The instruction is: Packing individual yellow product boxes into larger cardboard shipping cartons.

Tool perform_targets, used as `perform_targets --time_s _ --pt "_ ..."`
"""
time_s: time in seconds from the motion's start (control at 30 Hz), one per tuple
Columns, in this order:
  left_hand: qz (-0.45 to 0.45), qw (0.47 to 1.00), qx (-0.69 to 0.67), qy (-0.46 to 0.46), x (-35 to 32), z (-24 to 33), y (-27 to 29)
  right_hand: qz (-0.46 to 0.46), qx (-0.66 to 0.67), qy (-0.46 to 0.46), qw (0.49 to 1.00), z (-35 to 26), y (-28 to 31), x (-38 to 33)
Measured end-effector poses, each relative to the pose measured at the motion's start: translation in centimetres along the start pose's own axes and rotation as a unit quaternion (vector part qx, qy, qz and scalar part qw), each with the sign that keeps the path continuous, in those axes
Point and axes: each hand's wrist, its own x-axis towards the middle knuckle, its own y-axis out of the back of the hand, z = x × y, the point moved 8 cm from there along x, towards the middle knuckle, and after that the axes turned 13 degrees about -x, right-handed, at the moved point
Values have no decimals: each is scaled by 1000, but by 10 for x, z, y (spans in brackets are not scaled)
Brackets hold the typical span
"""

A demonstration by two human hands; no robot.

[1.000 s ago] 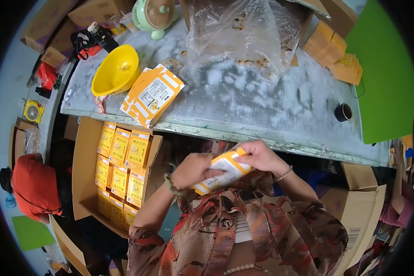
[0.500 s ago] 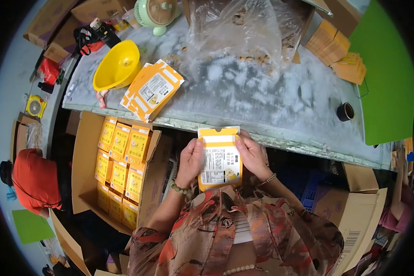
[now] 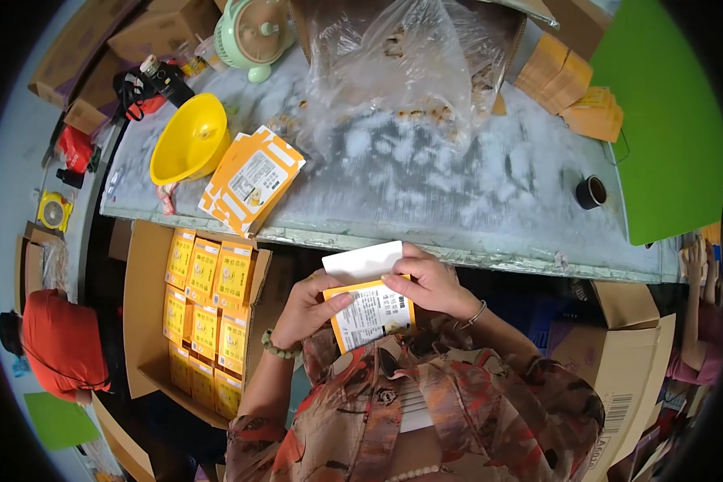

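Between my hands, just off the table's near edge, is an orange-and-white printed carton (image 3: 369, 317) with its white flap (image 3: 363, 261) standing out at the far end. My left hand (image 3: 307, 307) grips the carton's left side, thumb across the printed panel. My right hand (image 3: 430, 283) holds the right side near the fold, its thumb lying along the flap's base. Forward and to the left, more flat cartons (image 3: 257, 178) lie stacked on the table. An open cardboard box (image 3: 140, 337) at my left contains several upright yellow cartons (image 3: 201, 283).
On the grey table (image 3: 426, 197) are a yellow basin (image 3: 189, 140), clear plastic sheeting (image 3: 386, 72), a dark cup (image 3: 591, 193) and orange carton stacks (image 3: 553, 74). A green board (image 3: 659, 136) borders the right. Another cardboard box (image 3: 631, 377) stands at my right. Co-workers are at both sides.
The carton has tilted and its far flap has been folded out, showing its plain white side. Both hands have shifted their grip, and the view has moved slightly.
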Motion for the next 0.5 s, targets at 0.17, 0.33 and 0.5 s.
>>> perform_targets --time_s 0.17,0.33,0.5 --pt "54 990 -109 67 0 -26 22 158 -185 40 969 61 58 80" --pt "148 959 -229 80 -11 -49 50 80 -360 -288 884 198 161 165" --pt "226 935 -267 51 -4 -63 62 255 -415 -104 867 271 221 221"
